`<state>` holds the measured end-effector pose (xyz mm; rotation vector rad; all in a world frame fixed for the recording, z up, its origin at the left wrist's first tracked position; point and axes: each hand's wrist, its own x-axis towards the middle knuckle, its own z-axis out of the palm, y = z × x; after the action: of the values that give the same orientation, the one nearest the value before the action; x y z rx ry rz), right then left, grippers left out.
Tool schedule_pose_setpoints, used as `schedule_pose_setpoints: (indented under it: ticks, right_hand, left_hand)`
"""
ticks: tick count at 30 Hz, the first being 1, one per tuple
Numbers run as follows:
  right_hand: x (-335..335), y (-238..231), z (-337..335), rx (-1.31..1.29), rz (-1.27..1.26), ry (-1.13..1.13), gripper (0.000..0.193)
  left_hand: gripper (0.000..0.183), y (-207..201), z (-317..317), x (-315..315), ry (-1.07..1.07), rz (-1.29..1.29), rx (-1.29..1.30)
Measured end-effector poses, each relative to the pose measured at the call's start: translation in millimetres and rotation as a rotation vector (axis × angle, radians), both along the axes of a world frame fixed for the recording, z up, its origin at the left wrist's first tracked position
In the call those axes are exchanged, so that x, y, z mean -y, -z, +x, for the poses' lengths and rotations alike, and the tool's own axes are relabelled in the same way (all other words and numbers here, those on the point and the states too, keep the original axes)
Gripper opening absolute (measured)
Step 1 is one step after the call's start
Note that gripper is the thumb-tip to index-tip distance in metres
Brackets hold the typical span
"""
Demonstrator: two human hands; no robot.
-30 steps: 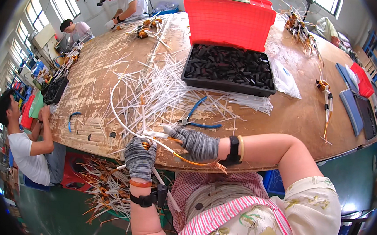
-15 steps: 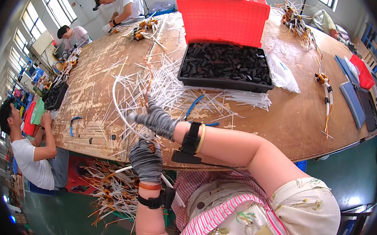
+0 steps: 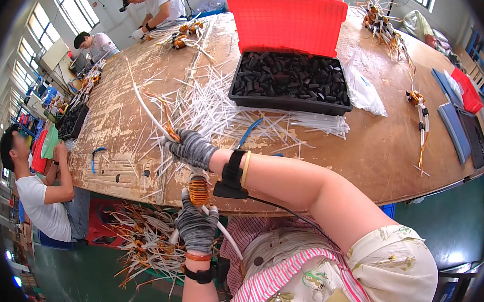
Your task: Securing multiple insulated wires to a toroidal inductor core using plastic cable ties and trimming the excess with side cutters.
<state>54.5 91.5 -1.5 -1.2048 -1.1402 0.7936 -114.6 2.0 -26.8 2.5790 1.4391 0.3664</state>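
My left hand (image 3: pixel 196 226), in a grey knit glove, holds an orange copper-wire coil (image 3: pixel 199 192) at the table's near edge. My right hand (image 3: pixel 193 147), also gloved, has reached across to the left and grips a long white sleeve tube (image 3: pixel 144 106) threaded on the coil's wire lead; the tube arcs up and left over the table. A black strap sits on each wrist. A heap of loose white tubes (image 3: pixel 222 113) lies just beyond my right hand.
A black tray of dark small parts (image 3: pixel 290 82) stands mid-table with a red crate (image 3: pixel 289 19) behind it. Finished coils fill a bin (image 3: pixel 143 239) below the table's edge. Three people work at the left and far side. Blue cutters (image 3: pixel 97 156) lie left.
My right hand has moved left and away from me along the wire, pulling the white tube out. My left hand dropped lower with the coil, below the table's edge.
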Motion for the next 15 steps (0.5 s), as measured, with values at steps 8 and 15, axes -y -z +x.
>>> schedule_pose_setpoints:
  ticks: [8, 15]
  right_hand:
    - [59.5, -12.9, 3.4, -0.197, -0.169, -0.063, 0.088]
    - [172.0, 65.1, -56.4, 0.148, -0.076, -0.285, 0.074]
  left_hand:
    - [0.013, 15.8, -19.3, -12.1, -0.243, -1.030, 0.994]
    - [0.014, -21.7, 7.7, -10.6, -0.414, -1.021, 1.425]
